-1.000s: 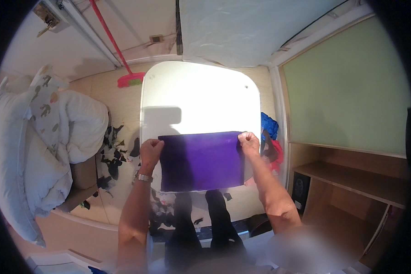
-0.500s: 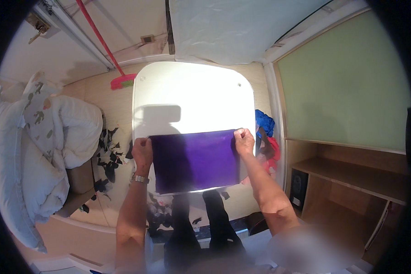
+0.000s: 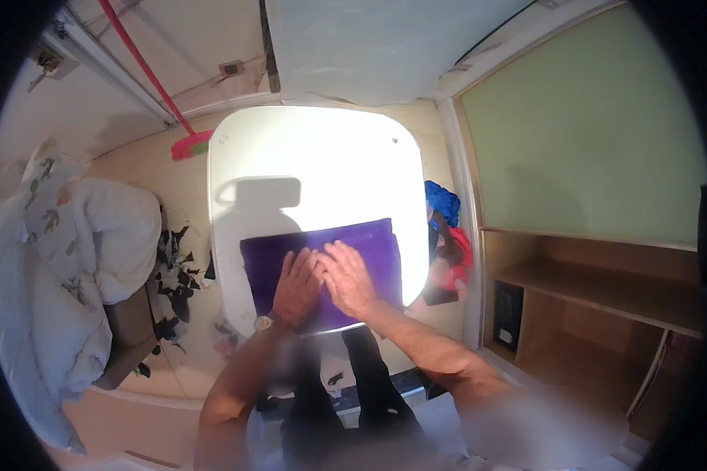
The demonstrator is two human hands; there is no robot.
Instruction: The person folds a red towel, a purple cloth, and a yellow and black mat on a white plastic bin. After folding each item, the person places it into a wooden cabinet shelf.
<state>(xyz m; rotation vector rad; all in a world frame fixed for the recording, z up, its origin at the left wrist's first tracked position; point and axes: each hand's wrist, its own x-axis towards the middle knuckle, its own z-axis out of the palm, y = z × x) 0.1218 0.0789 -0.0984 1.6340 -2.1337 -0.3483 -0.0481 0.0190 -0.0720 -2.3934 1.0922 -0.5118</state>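
Observation:
A purple cloth (image 3: pixel 369 243) lies folded flat on the near part of a white table (image 3: pixel 314 165). My left hand (image 3: pixel 296 284) rests palm down on the cloth's middle, fingers spread, a watch on its wrist. My right hand (image 3: pixel 348 276) lies flat beside it, touching it, also pressing on the cloth. Neither hand grips anything.
A white duvet and pillows (image 3: pixel 78 251) lie on the bed at the left. A red broom (image 3: pixel 177 118) leans by the far wall. Blue and red clothes (image 3: pixel 448 228) sit heaped right of the table. Wooden shelves (image 3: pixel 597 298) stand at the right.
Both hands let go of the cloth's upper corners and came together on its middle. The cloth now lies flat on the table.

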